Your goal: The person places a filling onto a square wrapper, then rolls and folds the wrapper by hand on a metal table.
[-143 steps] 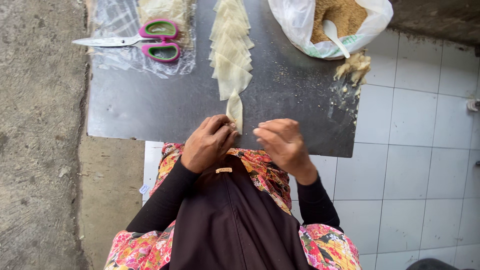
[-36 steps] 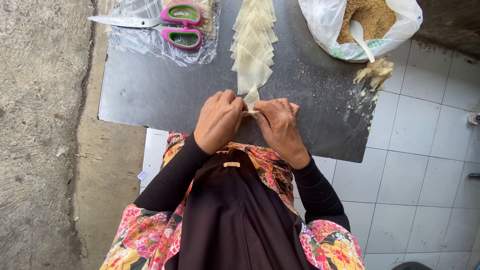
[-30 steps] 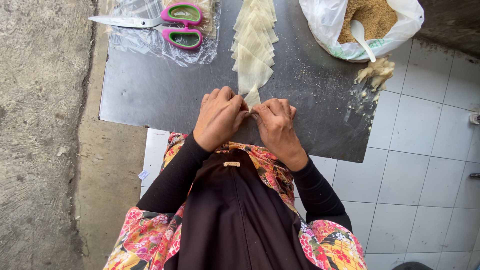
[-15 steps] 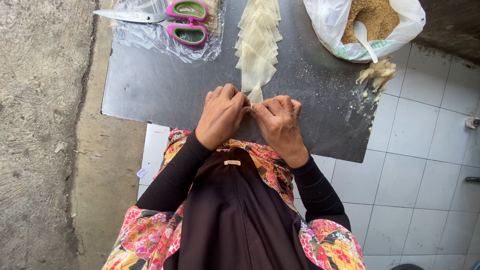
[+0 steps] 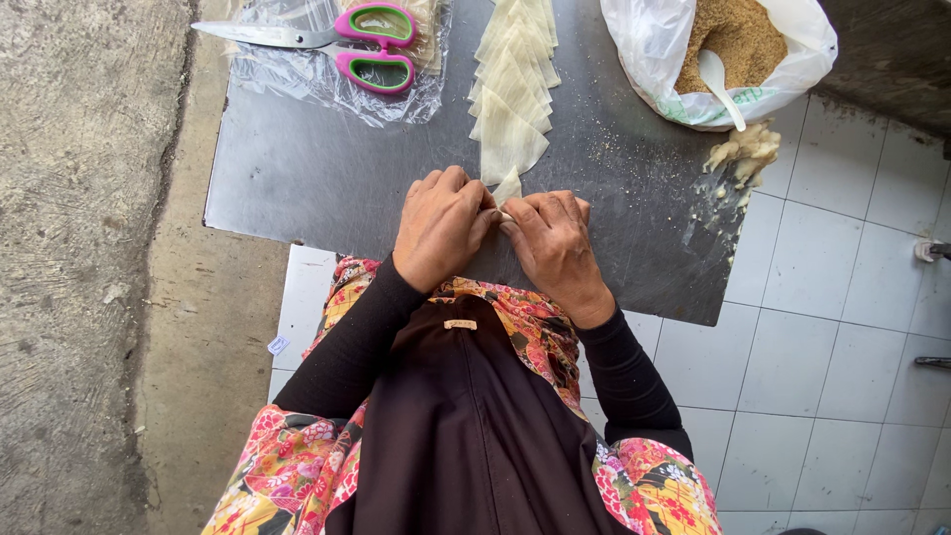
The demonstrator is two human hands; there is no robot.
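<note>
Both hands on the pastry strip!
Left hand and right hand pinch the pale wrapper together on the dark surface.

Bare table left of the left hand — open passage up to the plastic sheet carrying the scissors. Straight ahead, the overlapping row of pastry wrappers blocks the middle. Right of the right hand: free strip, then crumbs, a filling lump and the bag of filling with its spoon.
</note>
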